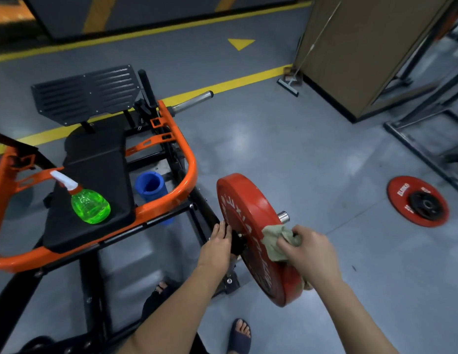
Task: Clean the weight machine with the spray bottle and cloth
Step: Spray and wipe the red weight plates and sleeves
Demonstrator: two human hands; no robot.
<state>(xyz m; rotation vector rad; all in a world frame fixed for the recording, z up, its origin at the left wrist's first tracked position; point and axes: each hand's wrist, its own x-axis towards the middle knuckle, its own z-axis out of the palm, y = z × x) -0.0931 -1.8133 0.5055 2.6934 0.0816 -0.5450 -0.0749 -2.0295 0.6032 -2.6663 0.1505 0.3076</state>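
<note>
The cloth [274, 244] is clenched in the right grip [309, 247] and pressed on the outer face of the red plate [245, 200], which stands on edge just ahead. The left grip [216, 245] is laid, fingers straight, on the bracket [237, 242] behind it. The bottle [90, 205] stands on the pad [95, 162], well left, nearer the left grip.

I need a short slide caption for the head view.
Right hand holds a cloth against the red weight plate; left hand rests behind it; spray bottle on the seat.
</note>
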